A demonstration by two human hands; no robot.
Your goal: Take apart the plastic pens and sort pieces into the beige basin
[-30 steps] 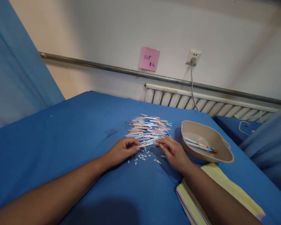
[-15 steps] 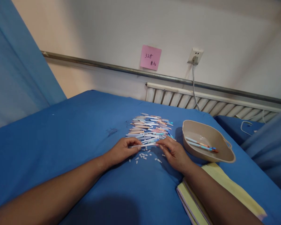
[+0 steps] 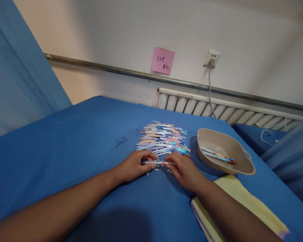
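Observation:
My left hand and my right hand rest on a blue cloth and pinch the two ends of one thin pen held level between them. Just beyond the hands lies a heap of pastel pens and white refills. A few small white caps lie on the cloth under the held pen, partly hidden by the fingers. To the right a beige bowl holds a couple of pens.
A yellow pad lies under my right forearm. Behind the cloth run a white radiator and a metal rail. A pink note and a socket with a cable are on the wall. Blue curtains hang on both sides.
Both hands drew back from the heap toward me, bringing one pen with them. The right hand shifted left, so the hands now sit closer together over the small caps.

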